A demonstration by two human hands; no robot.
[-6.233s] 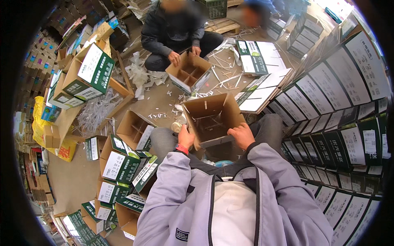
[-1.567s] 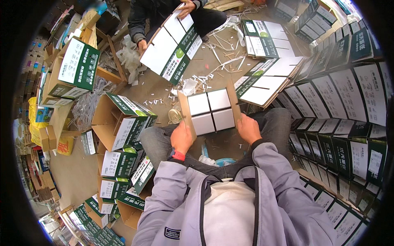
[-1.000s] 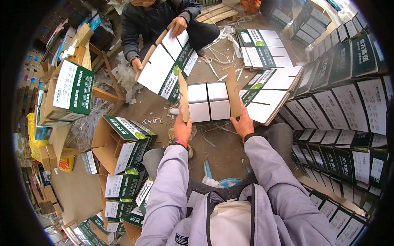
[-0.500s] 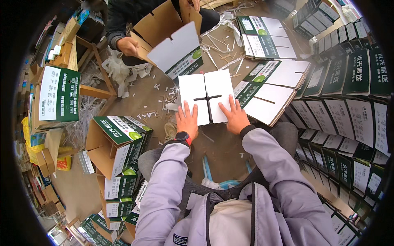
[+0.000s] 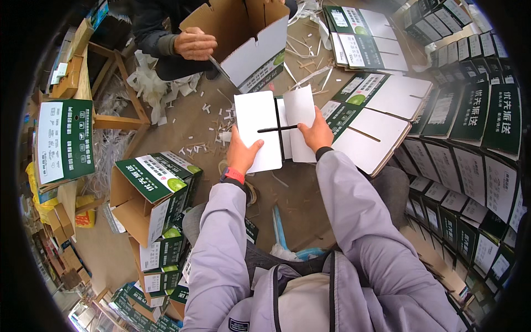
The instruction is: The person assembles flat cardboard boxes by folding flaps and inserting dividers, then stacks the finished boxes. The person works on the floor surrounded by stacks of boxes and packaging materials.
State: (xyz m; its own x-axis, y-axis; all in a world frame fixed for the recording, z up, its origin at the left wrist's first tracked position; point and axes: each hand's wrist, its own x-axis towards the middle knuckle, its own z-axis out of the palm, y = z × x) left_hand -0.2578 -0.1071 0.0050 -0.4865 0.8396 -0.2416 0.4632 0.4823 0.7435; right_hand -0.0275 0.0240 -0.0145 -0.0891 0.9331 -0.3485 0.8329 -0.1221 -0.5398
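Note:
Between my hands is a white-flapped carton (image 5: 257, 113), seen from above, with dark slots crossing at its middle; its sides are hidden. My left hand (image 5: 242, 152) grips its left edge, thumb flat on the white face and fingers mostly hidden over the side. On the opposite edge, my right hand (image 5: 317, 131) has its thumb at the slot and its fingers round the side. A far right white flap (image 5: 299, 107) stands tilted up above the panel beneath. Flat green-and-white cartons (image 5: 370, 138) lie stacked just right of my right hand.
Across from me, a person's hand (image 5: 195, 43) is beside an open brown-inside carton (image 5: 260, 58). Opened cartons (image 5: 157, 180) stack up at my left. Rows of folded cartons (image 5: 470, 160) line the right. Paper scraps and straps (image 5: 193, 149) litter the floor near a wooden frame (image 5: 124, 123).
My hands have gone from lying spread on the white flaps to gripping the carton's two edges. The far right flap has lifted. The other person's carton has shifted right and turned.

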